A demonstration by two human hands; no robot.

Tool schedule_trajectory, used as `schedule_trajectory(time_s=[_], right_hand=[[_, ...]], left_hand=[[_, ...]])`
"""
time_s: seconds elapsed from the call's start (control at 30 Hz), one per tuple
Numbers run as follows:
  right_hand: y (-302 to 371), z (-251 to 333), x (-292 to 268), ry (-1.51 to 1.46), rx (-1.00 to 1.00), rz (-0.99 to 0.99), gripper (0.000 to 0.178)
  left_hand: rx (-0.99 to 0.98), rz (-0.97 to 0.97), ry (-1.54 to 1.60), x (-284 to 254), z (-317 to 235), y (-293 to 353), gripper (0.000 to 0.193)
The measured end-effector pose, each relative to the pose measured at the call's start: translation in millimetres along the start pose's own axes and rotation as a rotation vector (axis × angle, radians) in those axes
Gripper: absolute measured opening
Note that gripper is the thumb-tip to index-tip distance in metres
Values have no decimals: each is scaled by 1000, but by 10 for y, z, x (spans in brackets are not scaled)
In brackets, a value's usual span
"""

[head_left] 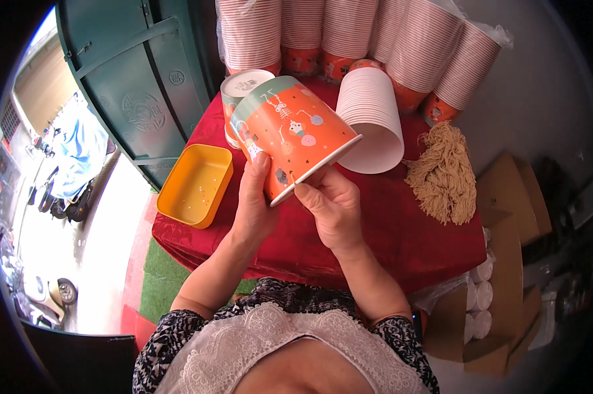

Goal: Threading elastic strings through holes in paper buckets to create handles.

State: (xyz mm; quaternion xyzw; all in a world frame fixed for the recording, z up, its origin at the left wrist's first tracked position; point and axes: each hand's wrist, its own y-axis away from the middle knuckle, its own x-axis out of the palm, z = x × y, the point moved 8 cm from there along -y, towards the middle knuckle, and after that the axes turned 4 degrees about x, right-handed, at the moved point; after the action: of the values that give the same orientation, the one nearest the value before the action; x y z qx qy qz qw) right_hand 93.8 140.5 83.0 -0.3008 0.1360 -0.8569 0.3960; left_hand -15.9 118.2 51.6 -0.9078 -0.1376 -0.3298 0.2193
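Above the table I hold a large orange paper bucket with a green band, cartoon figures and a white rim. It is tilted, its rim toward my right hand. My left hand is closed on the bucket's side, thumb on the printed wall. At the rim, my right hand pinches the edge with thumb and fingers, some of them hidden inside the mouth. A small dark hole and a thin tan bit show by the right thumb; whether it is cord I cannot tell. Behind stand upside-down paper buckets.
A nested stack of white-sided buckets lies on the red tablecloth, beside a heap of tan cords. A yellow plastic tray sits at left. Wrapped bucket stacks line the back; an opened cardboard box is at right.
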Motion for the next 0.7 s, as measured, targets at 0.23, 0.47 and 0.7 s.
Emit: schedule_trajectory(time_s=[0.23,0.47,0.7], right_hand=[[15,-73,-55,-53,47,-5,15],[70,-20,-88,132,-55,-61,8],[192,21,-128,322,-153,-190,9]], left_hand=[[24,24,-19,-8,11,14,56],[19,-62,6,-102,105,35,55],[264,-156,-278,-210,-134,68,56]])
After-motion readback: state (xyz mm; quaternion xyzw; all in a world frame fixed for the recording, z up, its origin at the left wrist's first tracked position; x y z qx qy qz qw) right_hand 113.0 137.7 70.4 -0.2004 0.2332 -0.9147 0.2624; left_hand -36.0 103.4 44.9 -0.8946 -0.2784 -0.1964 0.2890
